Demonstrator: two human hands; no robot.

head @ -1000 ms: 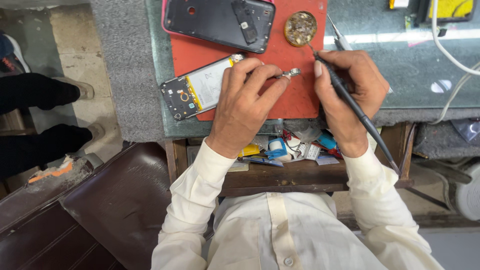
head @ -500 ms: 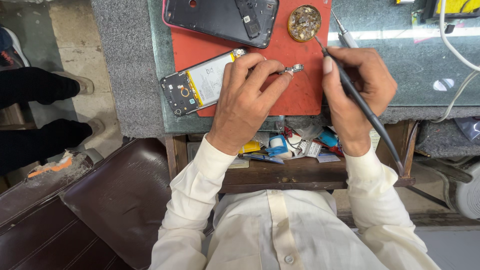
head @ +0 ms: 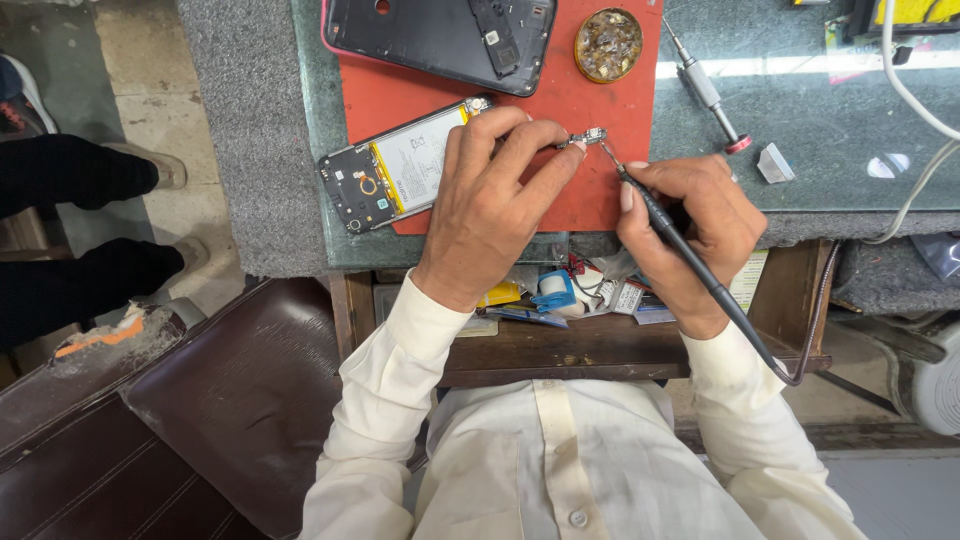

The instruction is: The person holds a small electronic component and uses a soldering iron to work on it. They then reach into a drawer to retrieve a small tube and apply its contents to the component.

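Observation:
My left hand pinches a tiny metal circuit part between thumb and forefinger, above a red work mat. My right hand grips a thin black soldering iron like a pen, its tip touching the small part. An opened phone with its battery showing lies on the mat's left edge, partly under my left hand. A black phone back cover lies at the mat's far side.
A round tin of brass tip-cleaning wool sits on the mat. A screwdriver and a small white block lie on the glass bench top to the right. An open drawer holds small parts. White cables run at right. Someone's dark legs stand at left.
The view has shifted slightly. My right hand has moved the iron's tip down from near the round tin to the small part held in my left fingers.

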